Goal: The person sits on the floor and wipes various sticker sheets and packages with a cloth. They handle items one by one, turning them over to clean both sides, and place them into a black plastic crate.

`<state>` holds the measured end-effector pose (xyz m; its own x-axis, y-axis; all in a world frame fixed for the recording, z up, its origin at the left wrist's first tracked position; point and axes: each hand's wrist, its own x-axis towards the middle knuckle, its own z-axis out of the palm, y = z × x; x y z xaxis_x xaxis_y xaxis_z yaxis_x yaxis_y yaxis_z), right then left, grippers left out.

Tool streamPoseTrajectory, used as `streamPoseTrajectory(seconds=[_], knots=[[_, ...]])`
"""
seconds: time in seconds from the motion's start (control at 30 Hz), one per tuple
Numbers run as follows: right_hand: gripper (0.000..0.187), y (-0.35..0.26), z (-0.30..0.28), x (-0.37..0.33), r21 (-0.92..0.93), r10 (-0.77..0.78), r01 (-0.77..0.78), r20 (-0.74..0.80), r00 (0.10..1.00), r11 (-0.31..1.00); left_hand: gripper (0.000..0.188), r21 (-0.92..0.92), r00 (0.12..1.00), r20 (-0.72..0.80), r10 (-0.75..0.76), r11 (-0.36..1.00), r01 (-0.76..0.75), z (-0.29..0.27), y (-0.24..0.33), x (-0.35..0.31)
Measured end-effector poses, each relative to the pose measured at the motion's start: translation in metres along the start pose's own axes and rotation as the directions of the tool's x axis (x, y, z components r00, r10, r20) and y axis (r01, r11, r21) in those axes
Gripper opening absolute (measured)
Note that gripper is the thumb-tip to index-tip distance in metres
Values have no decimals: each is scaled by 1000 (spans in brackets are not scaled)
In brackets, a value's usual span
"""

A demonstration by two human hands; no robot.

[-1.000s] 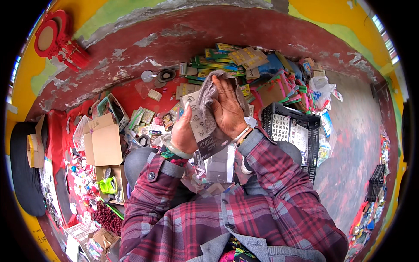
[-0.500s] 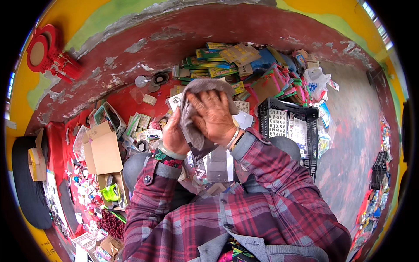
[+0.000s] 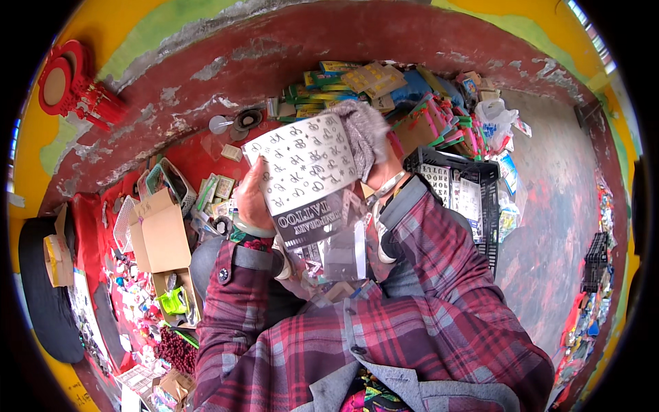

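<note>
A white tattoo sheet (image 3: 302,161) with rows of small black designs and a dark printed band is held up before my chest, its face turned up. My left hand (image 3: 254,198) grips its left edge, thumb on the front and the other fingers out of sight behind. At the far right corner, a fuzzy grey cloth (image 3: 365,134) is bunched over the edge. My right hand (image 3: 386,173) is closed on this cloth, its fingers mostly hidden by it. Below the sheet, clear plastic packets (image 3: 343,254) lie between my knees.
A black crate (image 3: 489,213) with printed sheets stands by my right knee. Colourful boxes (image 3: 319,93) are heaped against the red wall. To the left are an open cardboard box (image 3: 163,233), a white basket (image 3: 175,182) and scattered small goods. A red stool (image 3: 72,82) stands far left.
My right hand has slid off the front of the sheet toward its far right edge, taking the cloth along. The sheet's printed face is now uncovered.
</note>
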<state>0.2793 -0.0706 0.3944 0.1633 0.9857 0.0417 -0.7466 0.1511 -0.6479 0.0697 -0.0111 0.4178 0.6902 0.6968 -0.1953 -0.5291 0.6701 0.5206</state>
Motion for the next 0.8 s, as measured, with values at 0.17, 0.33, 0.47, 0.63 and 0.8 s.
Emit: streamPoseTrajectory(seconds=[0.17, 0.33, 0.47, 0.63, 0.8], knots=[[35, -8, 15, -5, 147, 413, -397, -104, 905, 906, 42, 144, 996, -88, 0, 990, 12, -3, 9, 2], [26, -6, 5, -9, -43, 272, -275, -65, 960, 961, 41, 144, 995, -92, -36, 988, 49, -3, 12, 3], [23, -8, 6, -10, -68, 260, -265, -79, 962, 962, 41, 196, 995, -98, 2, 980, 17, -11, 17, 6], [17, -20, 19, -16, -360, -129, 55, -185, 974, 931, 54, 363, 974, -15, 225, 909, -205, 1, 16, 13], [43, -13, 24, -23, -828, -702, 503, 204, 682, 249, 82, 229, 994, -48, 96, 970, -82, -21, 14, 19]])
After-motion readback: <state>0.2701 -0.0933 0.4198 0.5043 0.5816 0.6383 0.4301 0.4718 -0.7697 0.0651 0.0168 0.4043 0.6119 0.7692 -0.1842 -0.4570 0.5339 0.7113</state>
